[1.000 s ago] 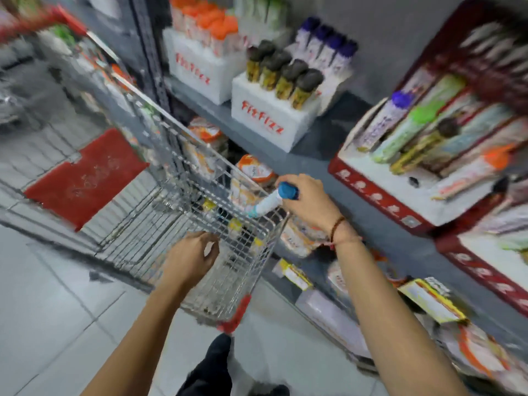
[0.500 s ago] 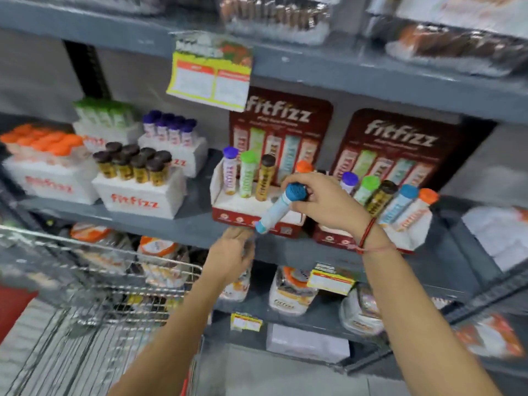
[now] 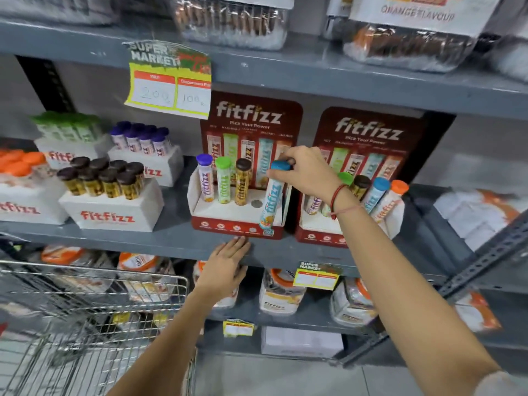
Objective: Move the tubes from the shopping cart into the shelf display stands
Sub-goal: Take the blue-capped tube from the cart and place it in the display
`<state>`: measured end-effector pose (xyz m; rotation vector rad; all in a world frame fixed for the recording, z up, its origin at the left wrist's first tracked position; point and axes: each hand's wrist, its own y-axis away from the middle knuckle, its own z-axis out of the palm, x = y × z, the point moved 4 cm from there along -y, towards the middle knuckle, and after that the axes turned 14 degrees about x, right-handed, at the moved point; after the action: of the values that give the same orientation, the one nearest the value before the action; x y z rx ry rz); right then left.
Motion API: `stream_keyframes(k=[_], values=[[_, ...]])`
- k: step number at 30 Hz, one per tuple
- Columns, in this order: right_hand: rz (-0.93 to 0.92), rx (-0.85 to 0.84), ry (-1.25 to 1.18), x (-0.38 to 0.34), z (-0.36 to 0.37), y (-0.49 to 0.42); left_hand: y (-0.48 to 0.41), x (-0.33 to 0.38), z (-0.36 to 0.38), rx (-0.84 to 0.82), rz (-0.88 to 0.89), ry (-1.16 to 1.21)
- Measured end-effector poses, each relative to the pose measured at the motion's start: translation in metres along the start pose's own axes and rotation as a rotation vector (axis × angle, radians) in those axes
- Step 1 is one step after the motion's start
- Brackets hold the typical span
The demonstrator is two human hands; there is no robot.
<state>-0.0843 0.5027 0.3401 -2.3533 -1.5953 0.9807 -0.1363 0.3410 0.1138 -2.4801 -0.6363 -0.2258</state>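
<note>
Blue is the cap of the tube that the right hand holds. The grip of that hand is closed around the top of the tube, with fingers pinching the cap. The tube hangs down from the grip, tilted a little. Its bottom end is in front of the right part of the red and white display stand. I cannot tell if the bottom sits in a hole yet.

Just left of the grip, three tubes stand up in the same stand: a purple-cap tube, a green-cap tube and a brown-cap tube. One empty hole shows between the brown-cap tube and the held tube.

Right of the grip is a second stand with more tubes in it. The right wrist hides some of them.

Below the right grip, the left hand lies flat and open on the front edge of the grey shelf. It holds nothing.

Down and left of the left hand is the wire shopping cart. Some things lie in it, but they are too blurry to name.
</note>
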Motion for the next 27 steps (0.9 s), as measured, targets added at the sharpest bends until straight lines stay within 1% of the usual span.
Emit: stream_keyframes(k=[4, 9, 15, 18, 20, 25, 27], values=[[-0.012, 0.004, 0.047, -0.001, 0.014, -0.017, 0.001, -0.002, 0.002, -0.016, 0.026, -0.006], [0.005, -0.068, 0.073, 0.004, 0.038, -0.029, 0.003, -0.003, 0.001, -0.027, 0.037, -0.005], [0.042, -0.049, 0.086, 0.013, 0.048, -0.039, 0.008, -0.014, -0.003, -0.017, 0.042, -0.128], [0.033, -0.057, 0.106, 0.014, 0.052, -0.045, 0.011, -0.022, -0.003, -0.004, 0.044, -0.160], [0.053, -0.077, 0.099, 0.016, 0.057, -0.049, 0.011, -0.024, -0.002, -0.012, 0.041, -0.170], [0.064, -0.177, 0.172, 0.021, 0.073, -0.045, 0.012, -0.024, -0.002, -0.009, 0.018, -0.151], [0.075, -0.167, 0.174, 0.024, 0.076, -0.042, 0.012, -0.023, -0.003, -0.015, 0.016, -0.147]])
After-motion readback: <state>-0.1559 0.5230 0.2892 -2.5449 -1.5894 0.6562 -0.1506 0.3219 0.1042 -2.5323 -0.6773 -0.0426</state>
